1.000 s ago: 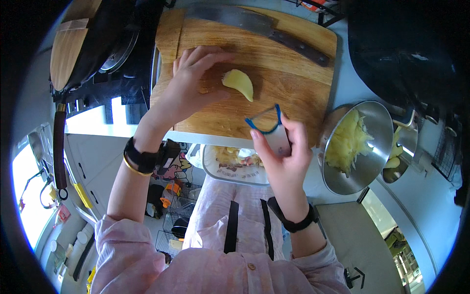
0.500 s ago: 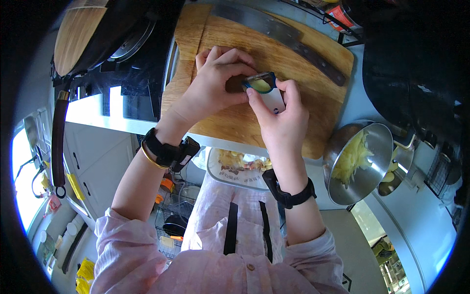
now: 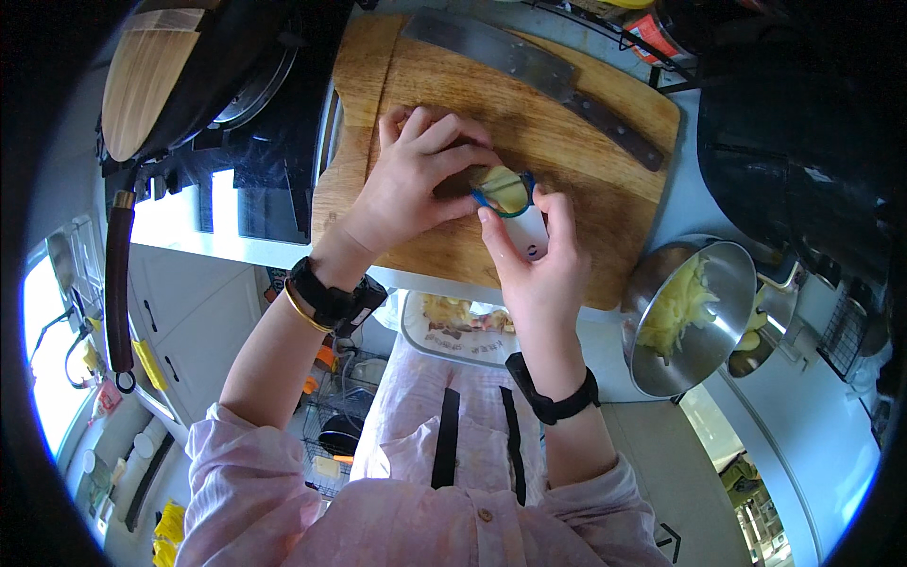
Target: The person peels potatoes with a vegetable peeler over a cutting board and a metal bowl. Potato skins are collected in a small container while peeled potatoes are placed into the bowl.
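Over the wooden cutting board (image 3: 430,80), my left hand (image 3: 411,184) is curled around a pale yellow, potato-like piece (image 3: 507,189). Its far end is hidden by the fingers. My right hand (image 3: 546,260) pinches a peeler (image 3: 526,230) with a white handle and a blue-green frame. The peeler's frame lies over the pale piece, which shows through its opening. At the board's far side lies a cleaver (image 3: 501,57) with a dark riveted handle.
Right of the board, a tilted steel bowl (image 3: 727,352) holds pale yellow shreds, with a smaller metal vessel (image 3: 782,307) behind it. Below the counter edge stands a bin (image 3: 472,352) with peelings. A dark-handled pan (image 3: 120,283) and the black stovetop (image 3: 260,170) are at left.
My right hand and the peeler have come down toward me across the pale piece. More of that piece now shows above the peeler. The left hand has shifted only slightly.
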### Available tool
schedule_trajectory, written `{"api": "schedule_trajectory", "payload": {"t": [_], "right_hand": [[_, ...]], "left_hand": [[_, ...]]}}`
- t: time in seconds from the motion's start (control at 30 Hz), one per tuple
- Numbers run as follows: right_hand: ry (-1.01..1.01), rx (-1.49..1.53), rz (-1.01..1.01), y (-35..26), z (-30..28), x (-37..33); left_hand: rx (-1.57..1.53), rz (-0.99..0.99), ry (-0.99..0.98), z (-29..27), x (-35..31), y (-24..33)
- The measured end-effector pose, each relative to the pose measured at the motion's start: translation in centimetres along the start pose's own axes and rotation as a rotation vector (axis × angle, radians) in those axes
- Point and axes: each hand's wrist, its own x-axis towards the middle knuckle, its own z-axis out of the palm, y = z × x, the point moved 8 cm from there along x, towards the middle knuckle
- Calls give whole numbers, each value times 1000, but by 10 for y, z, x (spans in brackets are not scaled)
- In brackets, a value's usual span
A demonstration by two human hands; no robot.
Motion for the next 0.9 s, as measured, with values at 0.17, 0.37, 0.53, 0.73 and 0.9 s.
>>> {"api": "schedule_trajectory", "payload": {"t": [0.17,0.37,0.53,0.73,0.9], "right_hand": [[12,25,-4,6,2,-1],[-30,36,-52,5,-1,0],[-50,2,-121,0,-8,2],[-5,-55,-201,3,-16,-11],[-87,-98,-74,22,-18,-31]], "left_hand": [[0,16,-25,2,2,3],[-17,33,-43,4,3,6],[-46,70,-36,3,5,9],[-57,76,-38,3,5,11],[-32,82,-53,2,5,12]]}}
